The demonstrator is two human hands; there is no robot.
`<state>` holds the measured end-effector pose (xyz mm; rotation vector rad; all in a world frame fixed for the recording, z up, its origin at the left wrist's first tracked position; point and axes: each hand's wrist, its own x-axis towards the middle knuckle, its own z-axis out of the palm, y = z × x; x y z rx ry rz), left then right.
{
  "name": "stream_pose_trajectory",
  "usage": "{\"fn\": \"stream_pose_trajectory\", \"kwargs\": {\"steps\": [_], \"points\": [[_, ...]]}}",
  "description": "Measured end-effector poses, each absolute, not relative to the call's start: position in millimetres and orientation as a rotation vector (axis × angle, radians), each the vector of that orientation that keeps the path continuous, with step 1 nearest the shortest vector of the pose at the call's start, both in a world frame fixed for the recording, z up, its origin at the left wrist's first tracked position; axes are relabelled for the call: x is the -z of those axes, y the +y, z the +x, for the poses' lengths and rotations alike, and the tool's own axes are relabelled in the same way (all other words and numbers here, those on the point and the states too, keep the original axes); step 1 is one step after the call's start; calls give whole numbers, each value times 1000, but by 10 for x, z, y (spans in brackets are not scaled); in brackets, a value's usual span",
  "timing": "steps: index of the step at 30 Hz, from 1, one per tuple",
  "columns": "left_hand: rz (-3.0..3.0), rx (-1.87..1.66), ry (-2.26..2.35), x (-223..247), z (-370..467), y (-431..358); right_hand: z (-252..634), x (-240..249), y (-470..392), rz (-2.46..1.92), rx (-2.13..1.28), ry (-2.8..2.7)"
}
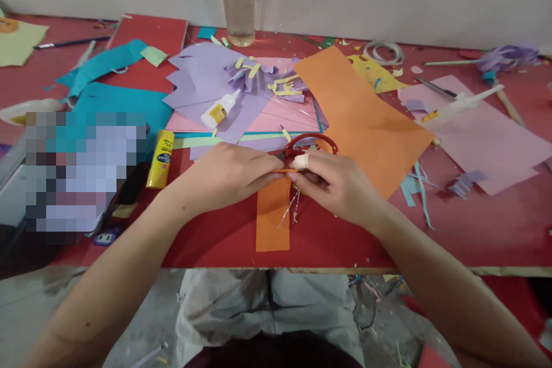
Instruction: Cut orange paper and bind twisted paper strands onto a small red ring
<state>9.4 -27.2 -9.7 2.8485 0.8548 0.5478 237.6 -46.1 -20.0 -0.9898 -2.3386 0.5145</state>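
Observation:
Both hands meet over the front middle of the red table, pinching an orange paper strip (273, 218) at its upper end. My left hand (241, 168) has its fingers closed on the strip's left side. My right hand (330, 178) grips the same end from the right; a white wrap covers one finger. The strip's lower part hangs or lies toward the table edge; which one I cannot tell. Just behind the fingers are red-handled scissors (332, 141), their blades mostly hidden. Silvery twisted strands (295, 207) show below my right fingertips.
A yellow glue stick (160, 159) stands left of my left hand, near a blurred-out phone-like object (92, 178). Behind lie a white glue bottle (221, 109), purple paper (194, 80) and a large orange sheet (362, 121). A cup of liquid (239, 11) stands by the wall.

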Motion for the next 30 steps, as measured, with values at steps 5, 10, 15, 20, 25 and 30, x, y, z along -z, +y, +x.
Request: {"fn": "stream_pose_trajectory", "kwargs": {"steps": [5,10,15,20,25,30], "points": [[2853,-592,840,106,99,-269,2378,202,-463,-984,-526,-2331],[2868,-615,843,110,105,-272,2378,199,-464,-989,-503,-2337],[2873,-604,845,107,101,-270,2376,197,-463,-986,-505,-2339],[2866,-622,837,109,102,-265,2375,196,-462,-982,-472,-2347],[2868,-620,832,118,99,-267,2379,199,-463,-993,-478,-2353],[2880,-619,829,116,100,-267,2381,209,-462,-993,-474,-2351]]}}
